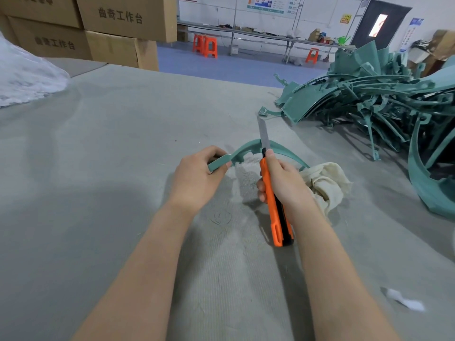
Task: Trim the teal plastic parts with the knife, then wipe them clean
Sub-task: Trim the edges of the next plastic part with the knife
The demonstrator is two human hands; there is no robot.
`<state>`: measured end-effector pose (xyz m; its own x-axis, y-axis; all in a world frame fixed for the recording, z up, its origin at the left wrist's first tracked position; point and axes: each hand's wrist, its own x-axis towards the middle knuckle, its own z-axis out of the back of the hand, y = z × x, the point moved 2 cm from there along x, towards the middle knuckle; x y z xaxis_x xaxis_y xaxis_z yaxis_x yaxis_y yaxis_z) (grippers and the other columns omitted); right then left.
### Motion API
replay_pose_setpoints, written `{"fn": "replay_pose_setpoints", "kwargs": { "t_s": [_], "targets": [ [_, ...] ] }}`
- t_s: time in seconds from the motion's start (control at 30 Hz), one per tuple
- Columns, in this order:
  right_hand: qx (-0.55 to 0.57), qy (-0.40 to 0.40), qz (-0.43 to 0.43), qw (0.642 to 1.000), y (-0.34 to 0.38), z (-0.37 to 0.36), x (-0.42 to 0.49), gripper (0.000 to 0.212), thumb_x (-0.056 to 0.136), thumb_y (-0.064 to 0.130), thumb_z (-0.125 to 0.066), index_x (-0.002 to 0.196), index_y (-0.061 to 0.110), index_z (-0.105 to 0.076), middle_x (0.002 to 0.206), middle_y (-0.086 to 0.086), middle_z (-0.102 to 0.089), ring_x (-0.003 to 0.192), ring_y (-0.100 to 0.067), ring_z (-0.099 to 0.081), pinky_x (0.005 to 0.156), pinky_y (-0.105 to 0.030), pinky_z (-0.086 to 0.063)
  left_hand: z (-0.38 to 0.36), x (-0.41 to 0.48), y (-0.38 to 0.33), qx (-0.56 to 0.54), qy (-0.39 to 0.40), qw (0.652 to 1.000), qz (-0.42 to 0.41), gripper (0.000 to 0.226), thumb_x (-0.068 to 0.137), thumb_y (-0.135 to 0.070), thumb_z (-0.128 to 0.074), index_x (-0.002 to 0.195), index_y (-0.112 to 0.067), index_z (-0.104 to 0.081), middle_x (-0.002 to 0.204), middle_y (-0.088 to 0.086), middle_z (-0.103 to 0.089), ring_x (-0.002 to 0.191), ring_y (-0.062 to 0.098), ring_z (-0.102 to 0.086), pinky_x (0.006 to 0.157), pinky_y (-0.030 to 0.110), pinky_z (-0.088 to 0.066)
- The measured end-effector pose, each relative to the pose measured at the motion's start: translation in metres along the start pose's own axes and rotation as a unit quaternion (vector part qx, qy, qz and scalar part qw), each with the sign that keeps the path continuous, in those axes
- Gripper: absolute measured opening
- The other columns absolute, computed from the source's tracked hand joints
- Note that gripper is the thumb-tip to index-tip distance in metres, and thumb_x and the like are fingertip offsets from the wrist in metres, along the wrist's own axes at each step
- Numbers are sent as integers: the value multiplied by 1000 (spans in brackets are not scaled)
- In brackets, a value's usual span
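- Sheeting [27, 80], white and crumpled, lies heaped at the far left edge of the worktop [110, 156], a wide grey felt-like surface with a scuffed patch under the arms.
- Brown boxes [118, 23] printed with dark characters stand stacked behind the worktop's far left corner.
- Beyond, the room has a blue floor [221, 67], orange stools [205, 46], a long bench [270, 35] along a white wall with posters, and a dark door [379, 23].
- The left grip [197, 178] is clenched on the left end of the part [248, 146], thumb on top.
- The part is a curved teal strip held above the worktop's middle. Its long axis runs left to right, arching away from the person, and its right end dips to the cloth.
- The knife [272, 210] lies along the near-far line, blade pointing away and crossing the crest of the arch, orange butt toward the person.
- The right grip [285, 185] is wrapped round the knife handle, one fingertip at the blade's base.
- A cream cloth [327, 180] lies bunched just right of that grip.
- A tangled pile [374, 94] of teal parts fills the far right.
- A white scrap [403, 300] lies near right.
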<state>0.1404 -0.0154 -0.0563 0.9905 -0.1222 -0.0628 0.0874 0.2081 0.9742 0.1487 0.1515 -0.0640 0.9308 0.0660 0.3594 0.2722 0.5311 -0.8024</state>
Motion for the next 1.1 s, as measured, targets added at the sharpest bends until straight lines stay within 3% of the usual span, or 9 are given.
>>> {"fn": "replay_pose_setpoints", "kwargs": {
  "t_s": [0.23,0.67,0.93,1.1],
  "targets": [
    [-1,43,-2,999,4,-4,-5,45,98,55,-39,71,20,-44,47,1,-52,37,-12,-47,40,-18,-41,1,-1,-3,-1,1,1000,-6,5,91,-27,-63,87,-28,-65,62,-15,-54,61,6,-48,54,17,-34],
    [5,67,-3,998,7,-2,-9,45,98,55,-40,72,19,-45,47,0,-49,36,-13,-45,42,-21,-42,4,-1,-2,-5,2,1000,-12,13,90,-26,-64,79,-32,-60,59,-15,-51,59,4,-47,52,15,-31],
    [-13,138,59,989,19,-20,-22,47,98,53,-40,74,14,-39,46,-2,-46,37,-13,-44,43,-22,-40,3,2,-1,-7,11,1000,-11,21,90,-22,-62,74,-33,-57,60,-14,-52,60,4,-47,55,17,-34],
    [-13,83,55,995,17,-5,-17,48,99,53,-39,68,16,-41,46,0,-49,37,-13,-45,45,-22,-40,1,1,-4,2,18,1000,-10,26,90,-25,-65,69,-37,-55,57,-17,-53,58,2,-48,53,14,-32]
  ]
}}
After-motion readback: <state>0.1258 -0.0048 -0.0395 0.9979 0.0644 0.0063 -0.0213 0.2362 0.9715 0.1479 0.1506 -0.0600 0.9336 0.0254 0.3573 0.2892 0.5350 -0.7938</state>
